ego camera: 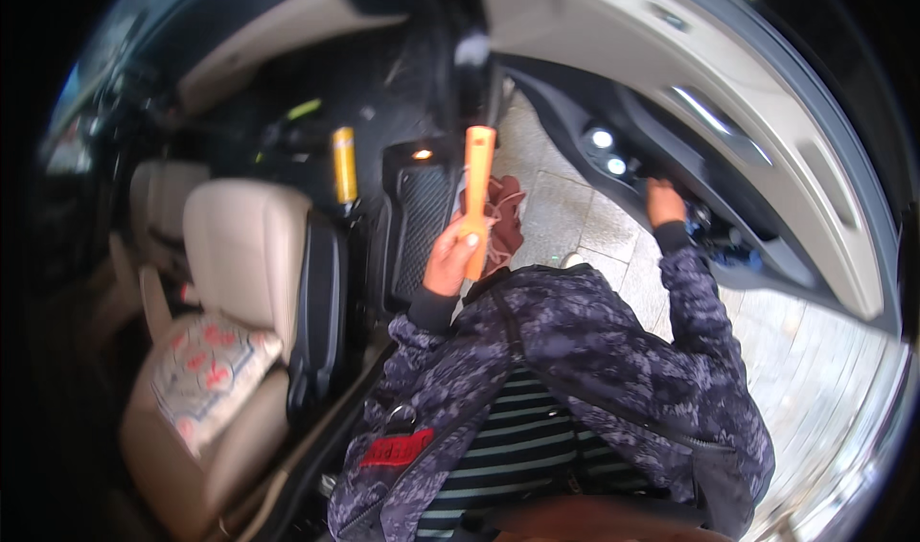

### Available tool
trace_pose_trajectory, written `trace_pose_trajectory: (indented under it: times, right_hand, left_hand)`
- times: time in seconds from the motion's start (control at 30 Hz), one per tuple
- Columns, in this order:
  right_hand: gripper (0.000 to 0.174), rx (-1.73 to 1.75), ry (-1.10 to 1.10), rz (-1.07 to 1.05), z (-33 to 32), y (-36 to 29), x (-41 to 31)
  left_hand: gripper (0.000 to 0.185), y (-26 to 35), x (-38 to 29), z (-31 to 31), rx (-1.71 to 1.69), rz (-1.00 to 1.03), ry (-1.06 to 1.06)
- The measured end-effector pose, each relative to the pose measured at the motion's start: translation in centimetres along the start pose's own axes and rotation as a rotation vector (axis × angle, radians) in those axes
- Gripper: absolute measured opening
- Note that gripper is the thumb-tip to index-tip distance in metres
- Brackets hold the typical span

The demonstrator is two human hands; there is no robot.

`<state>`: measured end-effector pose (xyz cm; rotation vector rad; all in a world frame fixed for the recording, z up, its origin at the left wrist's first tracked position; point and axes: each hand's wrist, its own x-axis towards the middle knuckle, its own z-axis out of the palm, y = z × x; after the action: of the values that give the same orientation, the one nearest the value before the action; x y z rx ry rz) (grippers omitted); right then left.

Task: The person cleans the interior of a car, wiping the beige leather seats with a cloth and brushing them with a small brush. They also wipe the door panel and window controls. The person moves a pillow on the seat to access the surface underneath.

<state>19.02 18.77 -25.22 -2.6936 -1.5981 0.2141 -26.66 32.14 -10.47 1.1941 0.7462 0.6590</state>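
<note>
My left hand (451, 254) is closed around a long orange plastic tool (477, 182), held upright in front of my body; its kind is not clear. Bunched brown cloth (506, 215) shows just behind the tool, and whether that hand also holds it is hidden. My right hand (665, 203) reaches into the storage pocket of the open car door (783, 139). Its fingertips are lost in the dark, blurred pocket, so any grip there cannot be made out. Two bright round objects (609, 152) sit in the pocket beside this hand.
A beige car seat (248, 254) with a patterned cushion (215, 377) stands at left. Upright behind it is a yellow cylindrical can (345, 164). A black netted tray (420, 233) with a small lit lamp (422, 154) lies near my left hand. Paving (604, 215) shows below the door.
</note>
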Motion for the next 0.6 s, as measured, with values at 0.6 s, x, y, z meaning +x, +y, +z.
trace_pose_trajectory:
  times: [0.6]
  right_hand:
    - [0.030, 0.083, 0.122, -0.524, -21.3, -19.4, -0.2]
  left_hand:
    - [0.032, -8.3, -2.8, -7.7, 0.045, -0.147, 0.036]
